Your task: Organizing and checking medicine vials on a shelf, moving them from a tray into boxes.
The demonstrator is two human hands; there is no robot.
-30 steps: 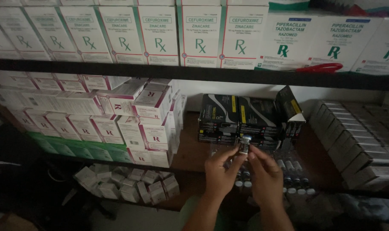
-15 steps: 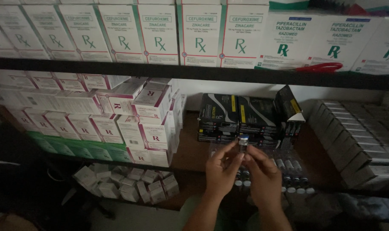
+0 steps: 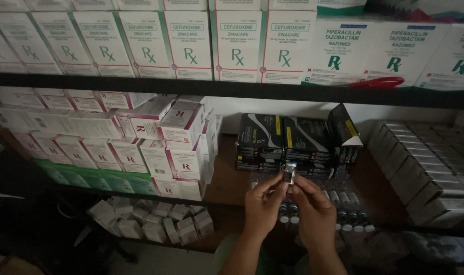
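A small glass vial [image 3: 289, 173] with a pale label is held up between both hands in front of the middle shelf. My left hand [image 3: 262, 209] pinches its left side and my right hand [image 3: 315, 215] grips its right side. Just behind the vial stand black and yellow boxes [image 3: 288, 140]. Below my hands, rows of similar small vials [image 3: 339, 201] stand on the wooden shelf [image 3: 229, 181], partly hidden by my fingers.
White and pink medicine boxes [image 3: 155, 137] are stacked to the left over green boxes [image 3: 89, 178]. Grey boxes [image 3: 425, 163] fill the right. Tall white cartons [image 3: 191, 40] line the top shelf, with red scissors [image 3: 379, 81] near its edge. Loose small boxes [image 3: 150, 221] lie lower left.
Both hands have stayed together on the vial, lifting it slightly and shifting a little to the right in front of the black boxes.
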